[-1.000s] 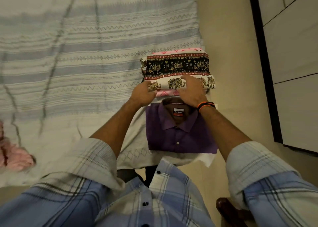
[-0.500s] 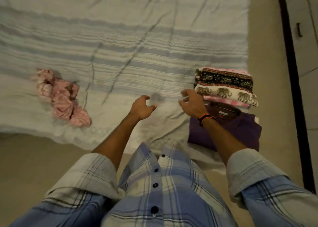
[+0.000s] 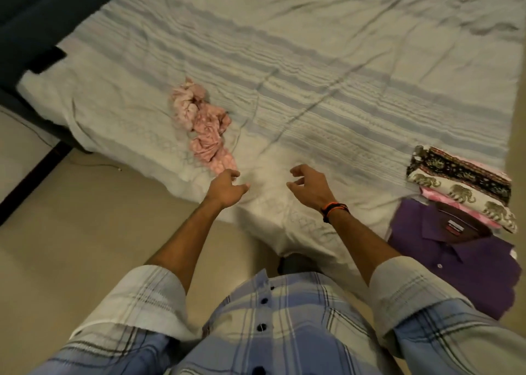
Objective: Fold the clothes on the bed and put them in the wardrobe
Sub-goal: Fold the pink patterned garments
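Left hand [image 3: 226, 188] and right hand [image 3: 308, 186] hover side by side at frame centre, above the near edge of the bed [image 3: 313, 70]. Fingers of both loosely curled, released, grasping nothing. Crumpled pink garment [image 3: 203, 130] lies unfolded on the striped sheet, centre left, just beyond the left hand; contact with the fingertips looks unlikely, though blur makes that hard to settle. At right edge: folded elephant-print cloth [image 3: 458, 188] stacked on a pink folded piece [image 3: 444, 202], touching a folded purple shirt [image 3: 461, 256] below it. Orange-black wristband [image 3: 333, 209] on the right wrist.
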